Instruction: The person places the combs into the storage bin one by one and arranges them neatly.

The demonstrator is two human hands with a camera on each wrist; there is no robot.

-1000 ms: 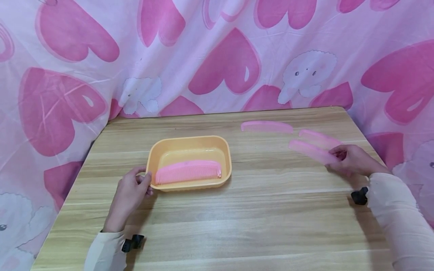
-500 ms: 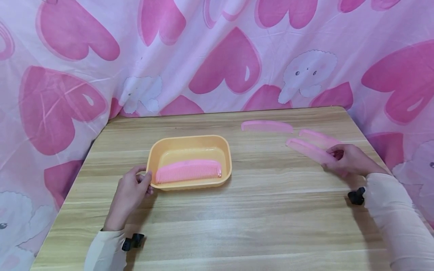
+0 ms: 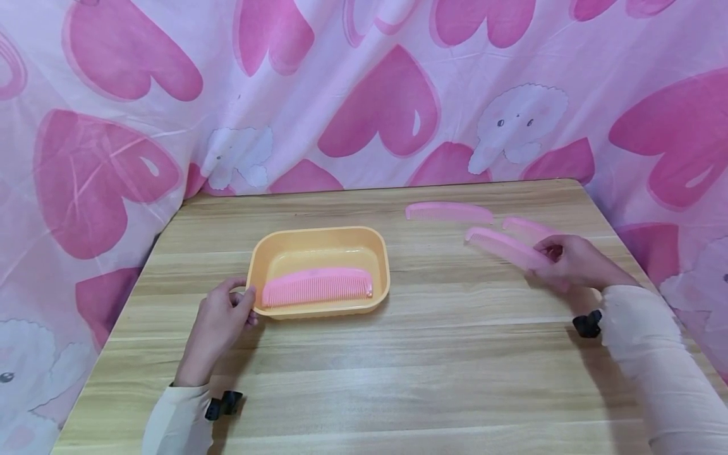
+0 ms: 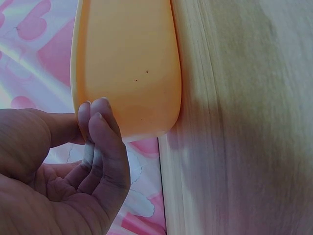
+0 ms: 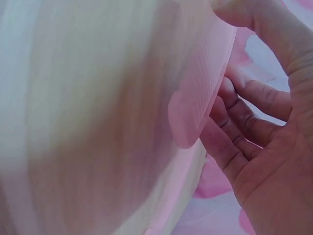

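Observation:
My left hand [image 3: 218, 325] pinches the left end of a shallow orange plastic tray [image 3: 318, 237] by its rim. In the left wrist view, the thumb lies on one side of the tray wall [image 4: 127, 58] and the fingertips on the other. A pink comb [image 3: 318, 287] lies inside along the front wall, teeth towards me. On the right, my right hand [image 3: 580, 262] pinches another pink comb [image 3: 503, 246] near its right end, slightly above the table. The right wrist view shows that comb [image 5: 195, 107] between thumb and fingers, its teeth partly blurred.
One pink comb [image 3: 449, 212] lies near the table's back edge. Another comb [image 3: 529, 229] lies right of it, partly hidden by my right hand. The wooden table [image 3: 387, 379] backs onto a pink heart-patterned cloth [image 3: 375, 107].
My right hand has moved left and slightly away from me, carrying the comb with it. The left hand and the tray have stayed in place.

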